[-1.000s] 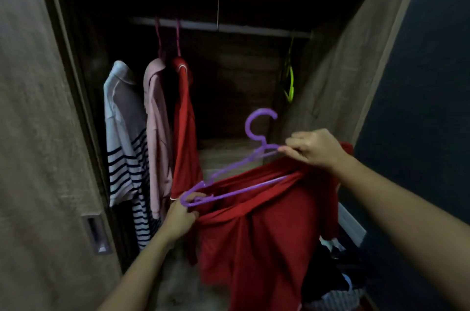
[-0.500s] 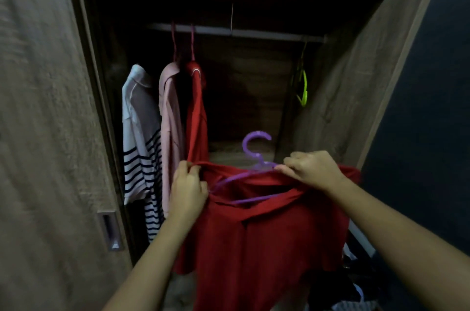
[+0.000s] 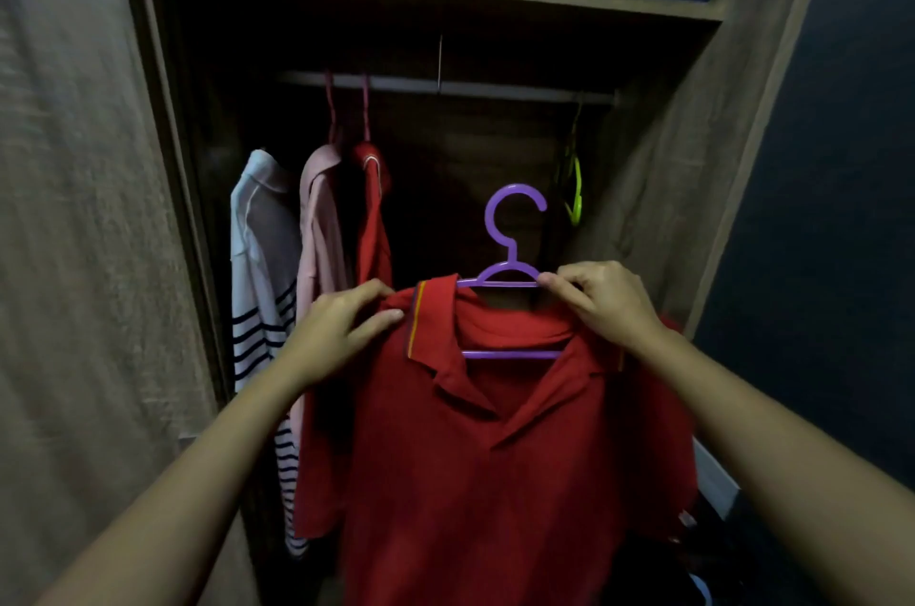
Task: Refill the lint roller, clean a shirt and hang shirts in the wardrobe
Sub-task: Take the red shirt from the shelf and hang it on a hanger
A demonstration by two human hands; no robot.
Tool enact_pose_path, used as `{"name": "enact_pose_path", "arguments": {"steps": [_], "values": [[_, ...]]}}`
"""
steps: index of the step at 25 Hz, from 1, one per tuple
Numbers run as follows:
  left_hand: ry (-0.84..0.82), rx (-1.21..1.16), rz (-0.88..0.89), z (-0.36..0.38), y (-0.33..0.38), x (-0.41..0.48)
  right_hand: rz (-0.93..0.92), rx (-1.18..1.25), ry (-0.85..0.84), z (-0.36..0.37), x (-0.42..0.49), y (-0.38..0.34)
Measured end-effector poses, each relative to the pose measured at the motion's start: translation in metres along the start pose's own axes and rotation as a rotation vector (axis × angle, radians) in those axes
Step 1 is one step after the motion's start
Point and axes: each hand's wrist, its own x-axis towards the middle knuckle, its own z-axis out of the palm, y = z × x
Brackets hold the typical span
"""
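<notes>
Both hands are gripping stuff mid-frame: left hand (image 3: 341, 333) pinching the red shirt (image 3: 495, 457) shoulder, right hand (image 3: 604, 303) pinching the purple hanger (image 3: 512, 253).

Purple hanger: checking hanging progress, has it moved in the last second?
Yes: purple hanger rose toward the rail, its hook now level with the green hanger.

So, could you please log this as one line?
red shirt on purple hanger | left hand holds shoulder | right hand pinches hanger | not yet on rail
</notes>
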Motion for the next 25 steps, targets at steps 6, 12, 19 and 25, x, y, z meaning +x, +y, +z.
{"name": "enact_pose_path", "arguments": {"steps": [6,12,19,25], "values": [[0.276,-0.152,-0.048,-0.025,-0.023,0.002,0.198,0.176,-0.152,-0.032,0.005,0.038],[0.235,-0.217,-0.06,-0.037,-0.023,0.005,0.038,0.238,-0.106,-0.04,0.013,0.029],[0.241,-0.536,-0.095,-0.045,-0.014,0.001,0.202,0.413,-0.075,-0.025,0.01,0.033],[0.224,-0.279,-0.057,-0.06,-0.005,-0.005,0.246,0.283,-0.056,-0.017,0.01,0.02]]}}
